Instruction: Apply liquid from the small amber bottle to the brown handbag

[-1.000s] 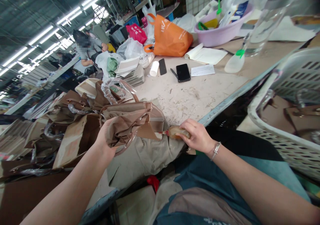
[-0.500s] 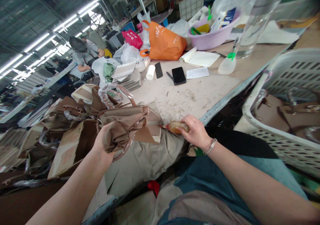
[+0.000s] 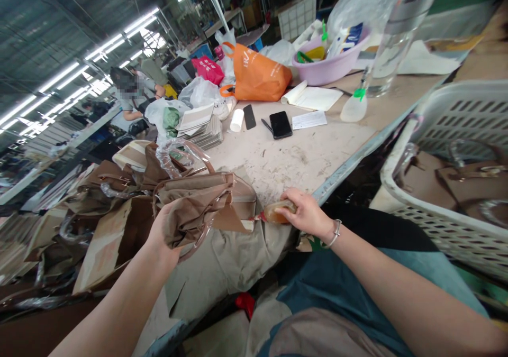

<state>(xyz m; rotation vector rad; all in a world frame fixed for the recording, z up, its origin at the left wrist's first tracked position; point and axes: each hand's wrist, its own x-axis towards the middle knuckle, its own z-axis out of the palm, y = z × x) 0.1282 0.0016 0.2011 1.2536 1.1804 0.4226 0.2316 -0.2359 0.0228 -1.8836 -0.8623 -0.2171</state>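
Observation:
My left hand (image 3: 163, 230) grips the bunched brown lining of a brown handbag (image 3: 242, 198), which lies on its side on grey cloth (image 3: 226, 262). Its fingers are mostly behind the fabric. A clear-wrapped handle of the bag loops up at its far side. Closed around a squeeze bottle of amber liquid (image 3: 273, 212) is my right hand (image 3: 305, 214). The bottle's red nozzle points left and meets the bag's edge by a pale strip near the lower corner; whether it touches I cannot tell.
More brown bags (image 3: 111, 182) are heaped at left. A white plastic basket (image 3: 391, 172) with bags stands at right. Farther back on the table are a phone (image 3: 280, 125), a stack of grey boards (image 3: 202, 129), a green-capped bottle (image 3: 354, 106), an orange bag (image 3: 260, 74) and a purple basin (image 3: 331, 69).
The bottle's tip has shifted slightly left and down along the bag's edge, toward its lower corner. My left hand keeps its hold on the bag. The view has tilted slightly.

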